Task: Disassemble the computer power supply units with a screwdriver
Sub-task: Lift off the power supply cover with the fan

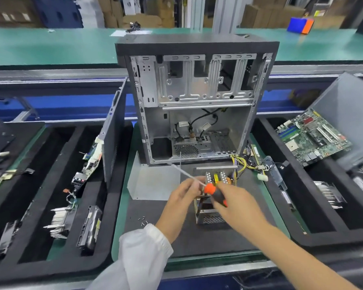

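Observation:
An opened power supply unit (213,214) stands on the black mat, its metal cage low and its circuit board with heat sinks (217,177) showing above my hands. My right hand (237,204) grips the orange and black handle of a screwdriver (211,190). The shaft slants up and left to a tip near the case's bottom edge. My left hand (183,193) pinches the shaft close to the handle. The unit's removed metal cover (153,181) lies flat to the left. Yellow and black wires (242,163) trail from the unit to the right.
An empty computer case (197,97) stands upright behind the unit. Loose screws (143,220) lie on the mat at front left. Black foam trays hold parts: heat sink and drive (71,222) left, motherboard (311,136) right. A side panel (112,130) leans by the case.

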